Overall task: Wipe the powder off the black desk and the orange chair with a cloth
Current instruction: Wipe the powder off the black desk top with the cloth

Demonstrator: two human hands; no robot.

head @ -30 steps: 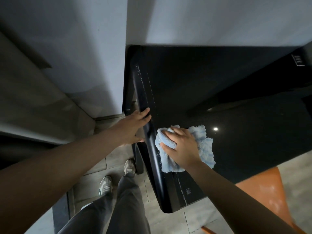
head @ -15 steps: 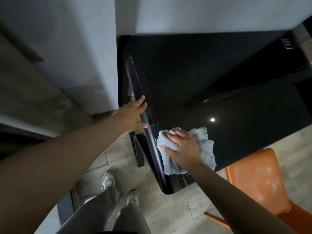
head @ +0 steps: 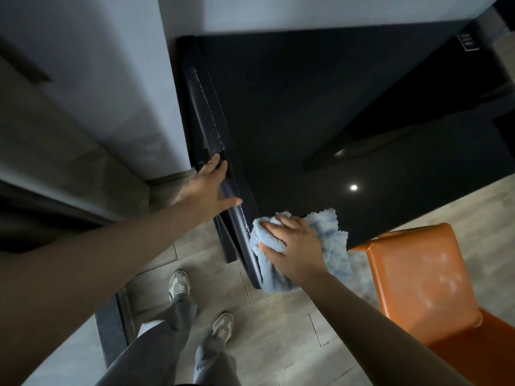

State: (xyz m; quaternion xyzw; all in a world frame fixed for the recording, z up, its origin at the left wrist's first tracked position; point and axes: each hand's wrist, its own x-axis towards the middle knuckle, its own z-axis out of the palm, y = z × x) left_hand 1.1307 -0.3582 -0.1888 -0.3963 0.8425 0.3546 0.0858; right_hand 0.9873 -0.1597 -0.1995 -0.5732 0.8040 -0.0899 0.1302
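Note:
The black desk [head: 320, 112] fills the upper middle of the head view, with a thin line of white powder [head: 207, 107] along its left edge. My right hand [head: 295, 246] presses a light blue cloth [head: 331, 243] flat on the desk's near left corner, and part of the cloth hangs over the edge. My left hand [head: 207, 190] rests with straight fingers on the desk's left rim, a little beyond the cloth. The orange chair [head: 418, 280] stands at the lower right by the desk's near edge, with pale powder smears on its seat.
A grey wall [head: 97, 65] runs close along the desk's left side and behind it. My legs and shoes [head: 178, 285] stand on the grey tiled floor [head: 278, 330] in front of the desk corner. A small label [head: 468, 41] sits at the desk's far right.
My right hand has slid the cloth toward me along the left edge to the desk's near corner. My left hand has kept its place on the rim. My feet have stepped back.

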